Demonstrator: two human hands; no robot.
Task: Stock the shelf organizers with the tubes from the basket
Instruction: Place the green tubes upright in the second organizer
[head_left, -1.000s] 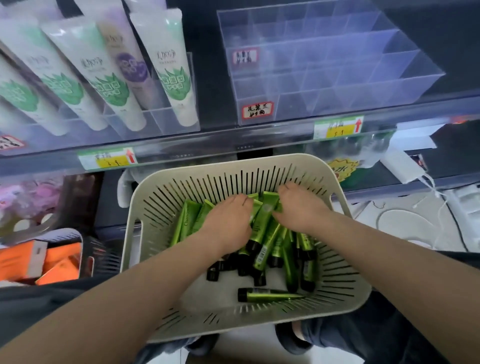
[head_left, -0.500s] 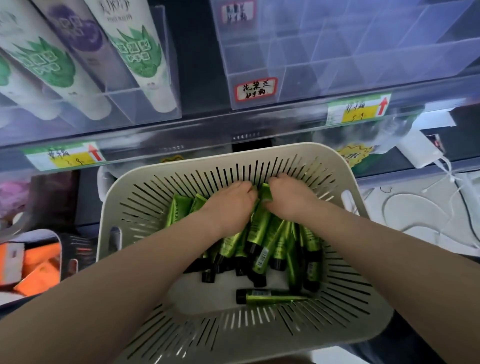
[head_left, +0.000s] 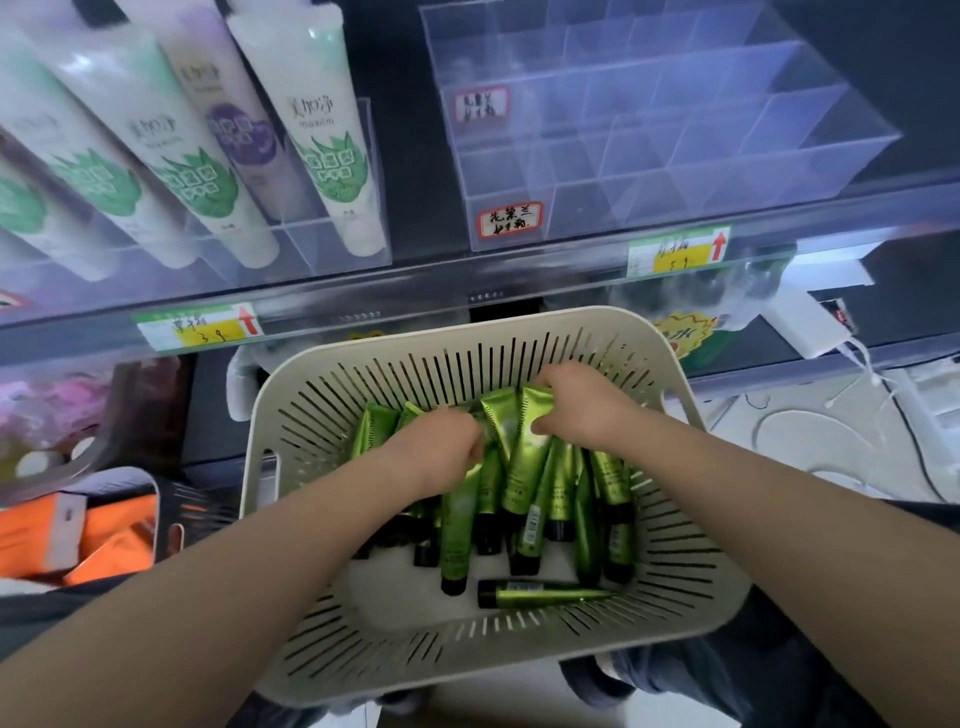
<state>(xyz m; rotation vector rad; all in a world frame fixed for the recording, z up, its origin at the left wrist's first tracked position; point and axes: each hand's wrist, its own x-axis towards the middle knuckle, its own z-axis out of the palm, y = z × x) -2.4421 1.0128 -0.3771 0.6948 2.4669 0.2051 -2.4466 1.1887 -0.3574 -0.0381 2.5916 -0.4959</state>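
- The clear organizer (head_left: 649, 156) on the shelf shows only empty compartments, so stocking looks not yet begun.
- The green tubes (head_left: 524, 467) lie piled in the basket (head_left: 322, 415).
- Both the left hand (head_left: 447, 441) and the right hand (head_left: 582, 410) curl their fingers round tube ends, apparently gathering a first bunch.

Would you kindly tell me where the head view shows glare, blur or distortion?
Head view: wide-angle bending bows the shelf edge; pale glare hazes the clear organizer and glints on the white tubes; the orange boxes at left are soft; the green tubes in the basket are sharp, with sheen.
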